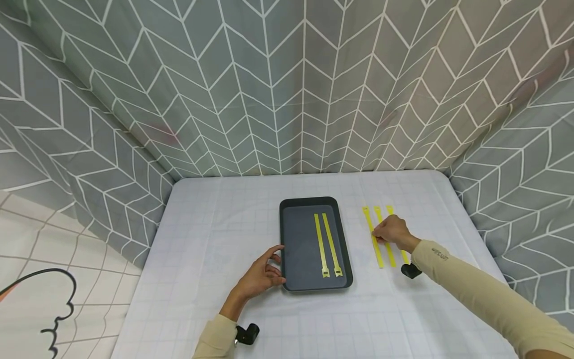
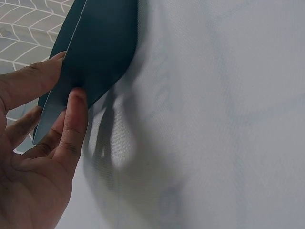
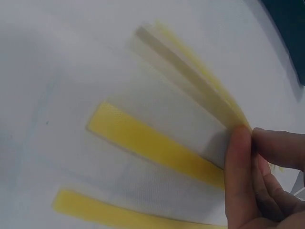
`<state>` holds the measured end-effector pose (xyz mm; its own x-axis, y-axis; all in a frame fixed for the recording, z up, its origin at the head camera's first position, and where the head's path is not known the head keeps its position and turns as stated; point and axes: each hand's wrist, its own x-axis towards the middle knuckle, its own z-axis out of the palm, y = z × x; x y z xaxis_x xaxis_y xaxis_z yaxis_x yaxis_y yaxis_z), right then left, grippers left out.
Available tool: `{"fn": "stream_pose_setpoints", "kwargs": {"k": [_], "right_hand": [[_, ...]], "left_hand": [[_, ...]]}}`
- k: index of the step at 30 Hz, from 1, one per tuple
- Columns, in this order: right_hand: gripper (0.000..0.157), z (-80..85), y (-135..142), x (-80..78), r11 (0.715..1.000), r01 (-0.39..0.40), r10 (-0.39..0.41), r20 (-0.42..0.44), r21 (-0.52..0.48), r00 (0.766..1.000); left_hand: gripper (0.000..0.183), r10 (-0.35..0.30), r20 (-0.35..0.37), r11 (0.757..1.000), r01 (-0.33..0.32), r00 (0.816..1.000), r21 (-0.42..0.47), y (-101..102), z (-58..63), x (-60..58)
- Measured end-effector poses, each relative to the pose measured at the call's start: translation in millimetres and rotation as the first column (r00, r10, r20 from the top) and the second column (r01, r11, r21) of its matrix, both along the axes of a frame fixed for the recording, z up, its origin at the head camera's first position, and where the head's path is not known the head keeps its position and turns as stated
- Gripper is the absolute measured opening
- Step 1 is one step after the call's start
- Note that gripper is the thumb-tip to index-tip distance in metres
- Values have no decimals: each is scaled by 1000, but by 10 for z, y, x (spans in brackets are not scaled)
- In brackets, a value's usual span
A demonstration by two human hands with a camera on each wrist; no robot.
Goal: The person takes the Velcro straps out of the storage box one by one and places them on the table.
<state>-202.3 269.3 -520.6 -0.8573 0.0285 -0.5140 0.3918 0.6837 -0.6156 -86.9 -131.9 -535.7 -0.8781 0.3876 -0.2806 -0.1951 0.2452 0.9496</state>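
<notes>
My right hand (image 1: 393,231) pinches a yellow cable strap (image 1: 378,253) near its middle, between thumb and fingers. In the right wrist view the held strap (image 3: 193,81) stands edge-on and blurred, its end close over the cloth. Two more yellow straps (image 3: 152,143) lie beside it, partly hidden by the hand. My left hand (image 1: 262,274) holds the near left side of a dark grey tray (image 1: 296,264), fingertips at its rim and outer wall (image 2: 102,47). Inside the tray, two yellow straps (image 1: 320,244) lie lengthwise toward the right, their slotted heads at the near end.
A white cloth with a faint grid covers the table (image 1: 211,219). Grey patterned curtains (image 1: 287,99) hang along the back and both sides. A dark wrist camera (image 1: 247,334) sits on the left wrist, and another (image 1: 410,270) on the right.
</notes>
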Motion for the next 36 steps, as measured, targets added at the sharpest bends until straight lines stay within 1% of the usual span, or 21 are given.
{"fn": "stream_pose_setpoints", "kwargs": {"k": [6,9,14,25,31,36], "right_hand": [[13,0,-12,5,994,-78,82,-53,78,995],[13,29,-29,19,987,-112,121,-76,112,990],[15,69,-44,48,979,-143,158,-98,145,982],[20,44,-28,42,964,-172,199,-120,204,973],[21,28,-10,43,965,-174,203,-136,195,970],[21,64,-1,55,963,-178,208,-136,202,969]], "left_hand": [[88,-4,-5,1000,4,1000,-5,-2,0,-5],[88,-5,-7,1000,5,1000,-4,-2,0,-6],[88,-3,-8,1000,3,1000,-6,3,14,-4],[88,-6,-13,1000,6,1000,-14,0,23,4],[88,-9,-15,1000,9,1000,-18,0,28,11],[87,-10,-16,1000,10,1000,-18,1,29,16]]}}
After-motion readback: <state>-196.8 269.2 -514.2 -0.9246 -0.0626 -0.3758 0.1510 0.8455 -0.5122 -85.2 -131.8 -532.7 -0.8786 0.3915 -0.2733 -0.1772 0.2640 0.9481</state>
